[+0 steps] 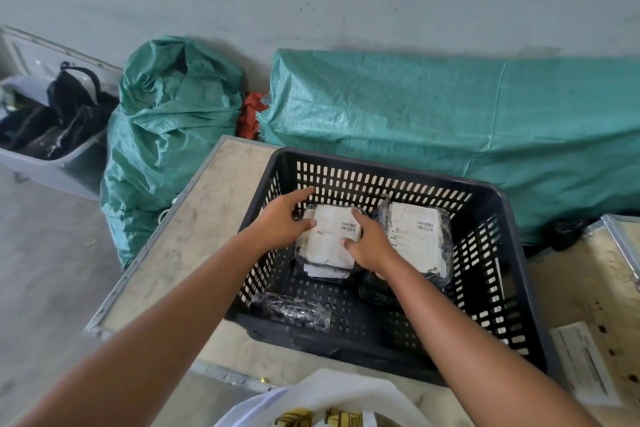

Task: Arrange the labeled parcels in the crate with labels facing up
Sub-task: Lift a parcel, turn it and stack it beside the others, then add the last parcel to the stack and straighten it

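Note:
A dark perforated crate [512, 253] stands on a pale table. Inside, at the back left, lies a parcel [330, 236] with its white label up, stacked on another parcel below it. My left hand [284, 218] grips this parcel's left edge and my right hand [370, 241] holds its right edge. To the right lies a second parcel [420, 239], label facing up. A black-wrapped parcel [291, 310] lies at the crate's front left with no label showing. Another dark parcel [375, 291] is partly hidden under my right forearm.
Green tarp bundles [450, 121] lie behind the table against the wall. A grey bin [48, 166] with dark items stands at far left. A paper sheet [585, 364] lies on the table to the right. A white bag [329, 399] sits at the bottom edge.

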`<action>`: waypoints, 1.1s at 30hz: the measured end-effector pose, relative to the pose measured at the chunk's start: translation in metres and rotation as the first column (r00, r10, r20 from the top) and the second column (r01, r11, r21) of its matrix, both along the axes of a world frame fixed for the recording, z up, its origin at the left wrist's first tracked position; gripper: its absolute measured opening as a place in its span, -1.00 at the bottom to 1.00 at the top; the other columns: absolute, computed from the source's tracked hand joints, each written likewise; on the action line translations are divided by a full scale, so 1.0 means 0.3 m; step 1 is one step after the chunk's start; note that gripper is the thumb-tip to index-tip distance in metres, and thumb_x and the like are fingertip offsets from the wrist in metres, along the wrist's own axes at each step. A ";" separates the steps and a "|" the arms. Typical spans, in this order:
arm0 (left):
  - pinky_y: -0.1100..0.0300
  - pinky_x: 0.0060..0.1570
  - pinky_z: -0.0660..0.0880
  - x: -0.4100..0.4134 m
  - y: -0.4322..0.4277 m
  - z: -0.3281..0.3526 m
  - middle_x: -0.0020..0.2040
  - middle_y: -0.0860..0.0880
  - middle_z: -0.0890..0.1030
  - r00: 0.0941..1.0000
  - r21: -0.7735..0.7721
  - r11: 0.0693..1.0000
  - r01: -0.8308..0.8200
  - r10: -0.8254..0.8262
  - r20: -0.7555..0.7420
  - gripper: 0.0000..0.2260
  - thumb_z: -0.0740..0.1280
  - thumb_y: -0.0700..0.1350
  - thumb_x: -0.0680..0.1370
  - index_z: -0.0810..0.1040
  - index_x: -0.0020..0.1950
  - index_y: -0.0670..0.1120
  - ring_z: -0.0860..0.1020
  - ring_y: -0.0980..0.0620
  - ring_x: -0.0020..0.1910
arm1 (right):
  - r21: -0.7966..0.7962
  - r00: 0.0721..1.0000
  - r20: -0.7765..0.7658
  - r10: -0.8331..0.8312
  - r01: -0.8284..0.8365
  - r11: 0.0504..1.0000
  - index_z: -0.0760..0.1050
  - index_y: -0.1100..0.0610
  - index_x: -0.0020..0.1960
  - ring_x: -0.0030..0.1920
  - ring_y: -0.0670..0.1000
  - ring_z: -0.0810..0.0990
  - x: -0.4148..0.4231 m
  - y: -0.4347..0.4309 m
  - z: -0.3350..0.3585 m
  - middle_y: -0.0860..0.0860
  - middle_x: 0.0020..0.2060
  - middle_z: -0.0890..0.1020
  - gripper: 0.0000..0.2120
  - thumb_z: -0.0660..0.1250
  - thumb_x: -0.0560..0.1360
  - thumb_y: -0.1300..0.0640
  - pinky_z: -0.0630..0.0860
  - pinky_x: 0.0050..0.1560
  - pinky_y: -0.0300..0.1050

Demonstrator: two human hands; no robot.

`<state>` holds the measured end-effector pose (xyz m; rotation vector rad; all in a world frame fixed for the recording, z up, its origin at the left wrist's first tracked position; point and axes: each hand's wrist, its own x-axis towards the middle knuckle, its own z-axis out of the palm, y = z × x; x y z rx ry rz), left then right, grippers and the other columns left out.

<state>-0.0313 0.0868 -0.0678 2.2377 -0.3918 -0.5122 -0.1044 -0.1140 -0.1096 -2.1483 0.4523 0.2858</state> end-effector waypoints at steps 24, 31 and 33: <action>0.00 0.22 0.55 -0.237 0.131 -0.068 0.26 0.01 0.68 0.882 0.509 0.720 0.471 -0.377 -0.282 -0.45 0.54 -0.28 0.45 0.60 0.40 0.08 0.63 -0.04 0.13 | 0.232 0.753 -0.090 0.652 -0.620 0.749 0.71 -0.03 0.22 0.26 -0.08 0.62 -0.202 0.069 -0.050 -0.04 0.22 0.71 -0.59 0.58 0.44 0.30 0.52 0.36 -0.04; 0.10 0.06 0.56 -0.242 0.115 -0.079 0.48 -0.10 0.48 0.941 0.577 0.744 0.337 -0.245 -0.235 -0.18 0.44 -0.37 0.51 0.28 0.58 0.28 0.61 -0.07 0.14 | 0.265 0.869 -0.060 0.490 -0.460 0.848 0.72 -0.08 0.20 0.36 -0.03 0.55 -0.194 0.034 -0.055 -0.06 0.32 0.64 -0.67 0.48 0.54 0.27 0.45 0.43 -0.03; 0.08 0.18 0.54 -0.239 0.108 -0.078 0.48 -0.11 0.48 0.944 0.584 0.743 0.328 -0.242 -0.223 -0.22 0.45 -0.35 0.53 0.30 0.58 0.26 0.58 -0.12 0.24 | 0.237 0.844 -0.064 0.533 -0.506 0.829 0.71 -0.11 0.21 0.37 -0.03 0.52 -0.196 0.040 -0.054 -0.06 0.36 0.60 -0.65 0.57 0.48 0.19 0.43 0.41 -0.04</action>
